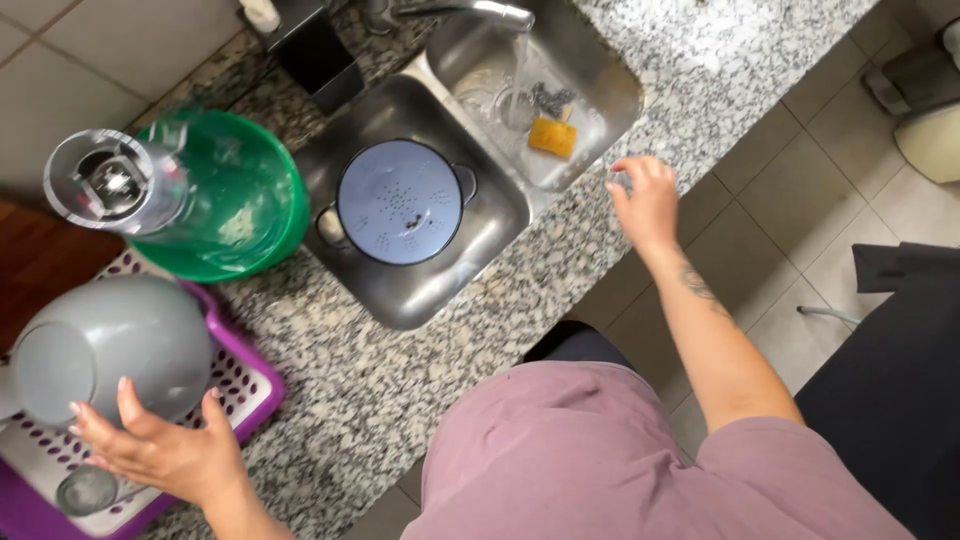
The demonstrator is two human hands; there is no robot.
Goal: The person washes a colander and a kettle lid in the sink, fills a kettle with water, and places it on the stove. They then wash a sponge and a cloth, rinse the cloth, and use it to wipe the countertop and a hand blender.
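Left hand (165, 450), fingers spread, cups the upturned grey jug (105, 345) in the purple drying rack (250, 385); a glass (88, 490) lies beside it. Right hand (645, 200) hovers open over the worktop (400, 370). Beyond, a blue colander (400, 200) sits in the sink (490, 225), a yellow sponge (552, 136) in the further basin
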